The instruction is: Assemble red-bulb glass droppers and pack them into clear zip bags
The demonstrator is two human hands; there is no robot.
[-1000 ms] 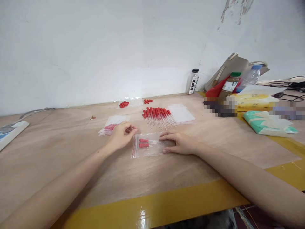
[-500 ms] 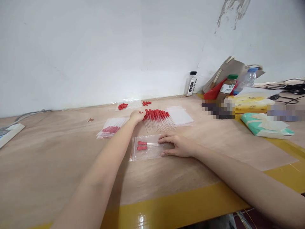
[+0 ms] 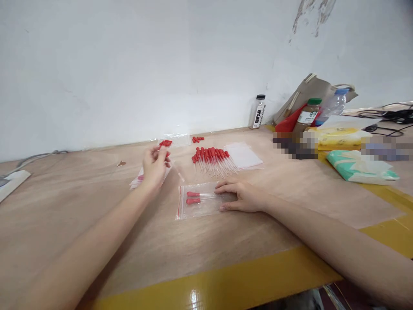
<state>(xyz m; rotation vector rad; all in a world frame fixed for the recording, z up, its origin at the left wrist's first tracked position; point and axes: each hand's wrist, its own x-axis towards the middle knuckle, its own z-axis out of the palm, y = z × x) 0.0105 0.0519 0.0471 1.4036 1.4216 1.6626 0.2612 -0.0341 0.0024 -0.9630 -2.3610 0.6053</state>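
My left hand (image 3: 155, 165) is closed on a dropper with a red bulb, raised over a stack of zip bags (image 3: 135, 183) with red bulbs inside. Its thin clear tube (image 3: 177, 171) points down to the right. Near the middle of the table lies a clear zip bag (image 3: 193, 212) with two red-bulbed droppers (image 3: 193, 197) side by side in it. My right hand (image 3: 243, 196) rests at that bag's right end, thumb and fingers apart over the tube tips. Behind the bag is a row of loose droppers (image 3: 211, 157), bulbs away from me.
A stack of flat bags (image 3: 247, 156) lies right of the loose droppers. Loose red bulbs (image 3: 198, 139) sit near the wall. Bottles (image 3: 258, 113), a bag (image 3: 295, 97) and tissue packs (image 3: 361, 167) stand at right. A power strip (image 3: 14, 183) lies at left.
My left hand has moved left from the row of loose droppers, carrying a dropper over to the stack of filled bags. My right hand has stayed on the clear bag.
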